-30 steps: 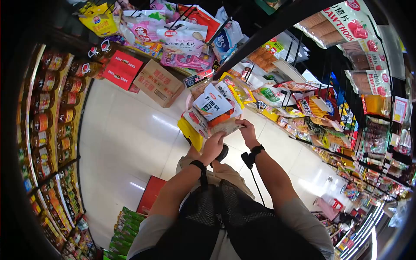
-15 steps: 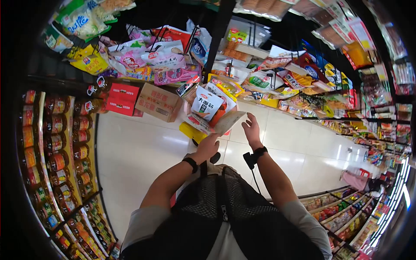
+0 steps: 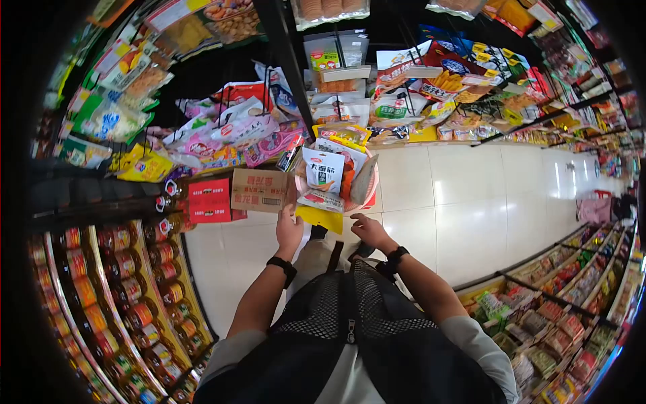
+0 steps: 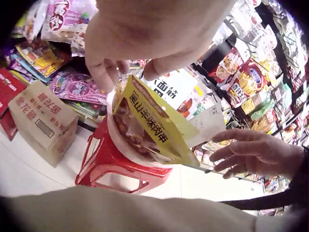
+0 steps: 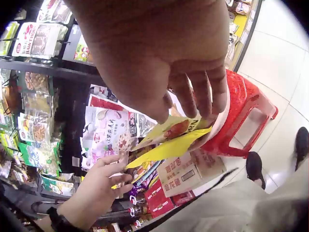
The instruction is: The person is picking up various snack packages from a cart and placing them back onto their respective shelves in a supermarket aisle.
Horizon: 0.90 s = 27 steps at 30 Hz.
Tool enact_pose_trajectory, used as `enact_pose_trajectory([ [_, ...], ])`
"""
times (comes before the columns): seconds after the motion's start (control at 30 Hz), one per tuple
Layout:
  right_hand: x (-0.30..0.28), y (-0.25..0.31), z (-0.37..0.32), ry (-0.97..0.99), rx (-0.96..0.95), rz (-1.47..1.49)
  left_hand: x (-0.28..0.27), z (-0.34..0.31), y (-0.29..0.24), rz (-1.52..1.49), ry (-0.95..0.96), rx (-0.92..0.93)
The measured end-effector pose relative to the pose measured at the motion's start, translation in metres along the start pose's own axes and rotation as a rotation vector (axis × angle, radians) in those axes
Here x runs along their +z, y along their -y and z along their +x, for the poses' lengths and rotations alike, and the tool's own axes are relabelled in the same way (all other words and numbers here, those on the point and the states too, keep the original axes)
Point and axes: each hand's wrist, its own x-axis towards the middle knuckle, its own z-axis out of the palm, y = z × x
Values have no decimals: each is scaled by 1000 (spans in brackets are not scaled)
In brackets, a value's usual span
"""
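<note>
Snack bags fill a round basket [image 4: 145, 163] on a red plastic stool [image 4: 104, 153]. A yellow bag [image 3: 321, 217] slants at its near edge, with a white bag [image 3: 323, 172] standing behind it. My left hand [image 3: 289, 234] is beside the yellow bag's left end, fingers loosely bent around nothing; contact cannot be told. Across from it, my right hand [image 3: 371, 232] hovers near the bag's right end, fingers spread and relaxed. The left wrist view gives the printed front of the yellow bag [image 4: 152, 123] and my right hand [image 4: 258, 153] apart from it.
A brown carton [image 3: 259, 190] and a red box [image 3: 209, 200] stand left of the basket. Hanging snack bags [image 3: 232, 131] line the rack beyond. Bottles [image 3: 121, 264] fill shelves at the left; tiled floor [image 3: 471, 195] stretches right.
Both hands have let go of the pale bag, which now leans at the basket's right side. My left hand has moved left, and the head view has turned.
</note>
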Motion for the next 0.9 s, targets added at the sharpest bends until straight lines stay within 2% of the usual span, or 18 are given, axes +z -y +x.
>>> enact_pose_trajectory([
  [0.13, 26, 16, 26, -150, 59, 25, -1, 46, 11, 23, 306, -6],
  [0.23, 39, 22, 50, -198, 102, -30, 14, 75, 25, 91, 404, 94],
  [0.27, 42, 23, 55, -208, 154, -18, 17, 81, 30, 53, 461, 113],
  [0.37, 57, 10, 70, -194, 158, -91, 19, 94, 38, 37, 540, 230],
  [0.53, 61, 24, 77, -425, 110, -140, 15, 103, 33, -79, 472, 148],
  [0.67, 53, 43, 71, -533, 190, -122, 17, 106, 37, -215, 458, 200],
  [0.9, 37, 84, 51, -584, 195, -69, 0, 109, 34, -453, 475, 216],
])
